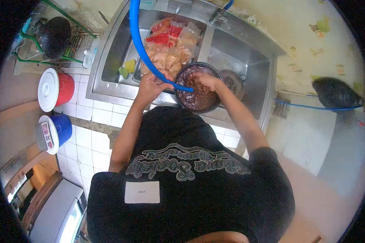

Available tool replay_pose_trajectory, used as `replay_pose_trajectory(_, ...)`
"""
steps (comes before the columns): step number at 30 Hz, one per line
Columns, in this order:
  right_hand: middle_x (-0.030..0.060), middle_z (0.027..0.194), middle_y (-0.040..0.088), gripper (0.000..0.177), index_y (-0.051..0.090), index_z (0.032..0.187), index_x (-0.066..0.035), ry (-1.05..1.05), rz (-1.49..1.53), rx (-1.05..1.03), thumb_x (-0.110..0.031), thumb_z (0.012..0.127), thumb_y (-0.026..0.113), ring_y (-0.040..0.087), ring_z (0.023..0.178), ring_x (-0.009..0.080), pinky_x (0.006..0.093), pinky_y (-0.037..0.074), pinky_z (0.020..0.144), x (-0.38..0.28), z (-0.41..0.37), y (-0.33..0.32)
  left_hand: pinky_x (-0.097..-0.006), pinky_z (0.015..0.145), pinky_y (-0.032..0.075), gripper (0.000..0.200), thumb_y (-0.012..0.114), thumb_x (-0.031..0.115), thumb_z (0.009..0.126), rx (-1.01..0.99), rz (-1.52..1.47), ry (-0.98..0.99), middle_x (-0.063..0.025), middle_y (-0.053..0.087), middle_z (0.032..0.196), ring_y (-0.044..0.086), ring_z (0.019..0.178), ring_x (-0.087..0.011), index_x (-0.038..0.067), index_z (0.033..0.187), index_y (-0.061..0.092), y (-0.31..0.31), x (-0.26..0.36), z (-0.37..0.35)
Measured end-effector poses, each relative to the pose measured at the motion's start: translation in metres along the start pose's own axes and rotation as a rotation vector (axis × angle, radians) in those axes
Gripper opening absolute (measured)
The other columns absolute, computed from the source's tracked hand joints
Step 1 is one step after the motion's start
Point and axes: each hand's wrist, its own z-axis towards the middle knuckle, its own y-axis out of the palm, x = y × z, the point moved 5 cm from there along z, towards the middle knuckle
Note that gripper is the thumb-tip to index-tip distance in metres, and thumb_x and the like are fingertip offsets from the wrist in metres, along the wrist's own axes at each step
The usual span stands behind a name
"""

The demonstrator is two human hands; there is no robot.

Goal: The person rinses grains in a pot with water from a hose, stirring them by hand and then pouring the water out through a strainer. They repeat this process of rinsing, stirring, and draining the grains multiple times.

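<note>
You pinched the blue hose (137,36) between the thumb and fingers of your left hand (153,86), its smooth outlet inside the round, dark-rimmed pot (182,103). The pot sat at the front edge of the metal sink (119,91). Your right hand (205,82) dipped into wet, lumpy brown contents (196,100); its finger closure could not be determined. A low outlet and gentle strokes best limited splashing.

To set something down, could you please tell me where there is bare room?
The grey steel right basin looks bare between its round dark pan and back rim. Crowded: the left basin, with clear plastic packets, and the round black bowl, with the right hand.
</note>
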Motion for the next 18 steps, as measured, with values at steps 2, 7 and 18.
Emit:
replay_pose_trajectory(2, 0.0114, 0.115, 0.059, 0.053, 0.053, 0.123, -0.004, -0.200, -0.008, -0.077, 0.008, 0.073, 0.037, 0.055, 0.106, 0.0201, 0.0316, 0.044, 0.092, -0.007, 0.002, -0.004, -0.0290, 0.077, 0.054, 0.030, 0.071, -0.013, 0.066, 0.002, -0.024, -0.010, -0.0077, 0.063, 0.089, 0.062, 0.085, -0.0154, 0.001, 0.087, 0.056, 0.000, 0.001, -0.002)
replay_pose_trajectory(7, 0.0117, 0.127, 0.053, 0.055, 0.047, 0.130, -0.006, -0.324, -0.848, 0.090, -0.015, 0.076, 0.049, 0.049, 0.118, 0.0253, 0.0367, 0.039, 0.098, 0.008, 0.022, -0.040, -0.0293, 0.077, 0.054, 0.030, 0.071, -0.013, 0.067, -0.011, -0.043, -0.050, -0.0077, 0.063, 0.090, 0.062, 0.088, -0.0153, 0.001, 0.088, 0.056, -0.002, -0.007, 0.000)
replay_pose_trajectory(18, 0.0103, 0.136, 0.046, 0.054, 0.047, 0.131, -0.011, 0.161, -0.398, -0.150, -0.037, 0.085, 0.045, 0.044, 0.123, 0.0259, 0.0432, 0.032, 0.102, 0.072, 0.059, -0.015, -0.0315, 0.080, 0.055, 0.029, 0.069, -0.015, 0.068, -0.027, 0.013, -0.045, -0.0089, 0.063, 0.091, 0.062, 0.089, -0.0172, 0.001, 0.087, 0.054, 0.003, 0.001, 0.000)
